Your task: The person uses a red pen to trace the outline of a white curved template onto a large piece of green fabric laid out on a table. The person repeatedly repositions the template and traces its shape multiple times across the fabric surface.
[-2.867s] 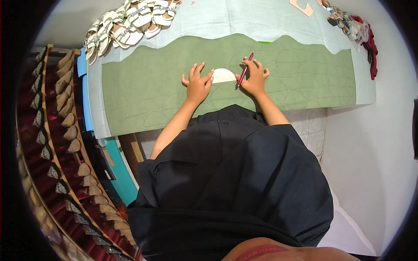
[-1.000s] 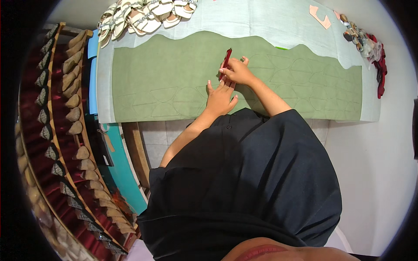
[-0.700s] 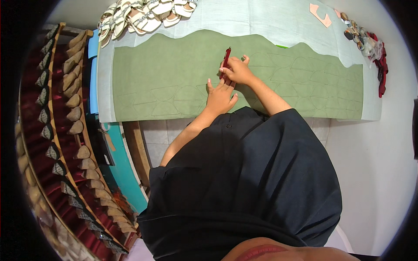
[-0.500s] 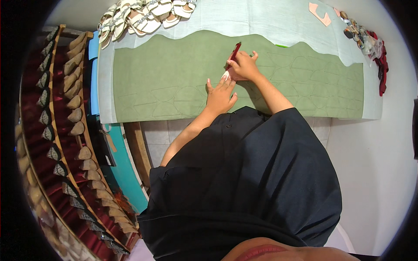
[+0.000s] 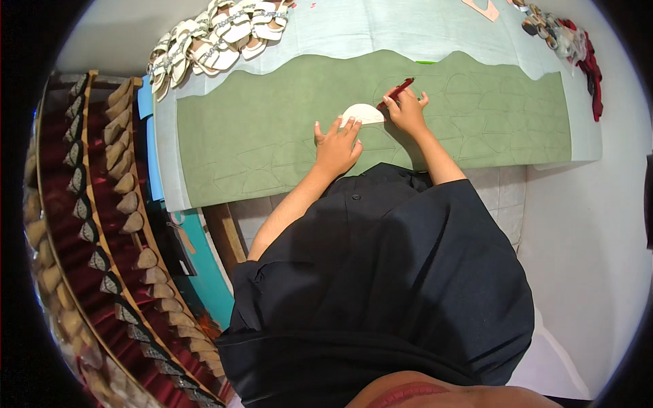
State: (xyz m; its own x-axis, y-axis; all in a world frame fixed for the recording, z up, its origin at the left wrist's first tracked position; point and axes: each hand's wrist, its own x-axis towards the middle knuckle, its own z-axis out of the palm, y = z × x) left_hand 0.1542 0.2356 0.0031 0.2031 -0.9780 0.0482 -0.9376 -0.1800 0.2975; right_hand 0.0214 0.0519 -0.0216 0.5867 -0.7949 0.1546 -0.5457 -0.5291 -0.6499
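Observation:
A wide olive-green sheet point(image 5: 252, 122) with a wavy far edge lies across the table. Rows of curved pencil-like outlines run over its right half and its near edge. On its middle rests a small cream half-round template point(image 5: 364, 113). My left hand point(image 5: 336, 149) has its fingers spread, with the fingertips on the template's left part. My right hand point(image 5: 409, 115) grips a dark red pen point(image 5: 400, 90), whose tip is at the template's right edge. The pen leans up and to the right.
White strappy sandals point(image 5: 221, 37) are heaped at the far left of the pale-blue table cover point(image 5: 354, 30). A pink cut-out piece point(image 5: 484, 9) and a pile of small items point(image 5: 547, 34) lie far right. Racks of shoe forms point(image 5: 129, 183) stand left; a white wall point(image 5: 578, 224) is right.
The template now shows as a half-round, mostly uncovered. My right hand and the pen have moved right, away from my left hand. The whole view has turned slightly.

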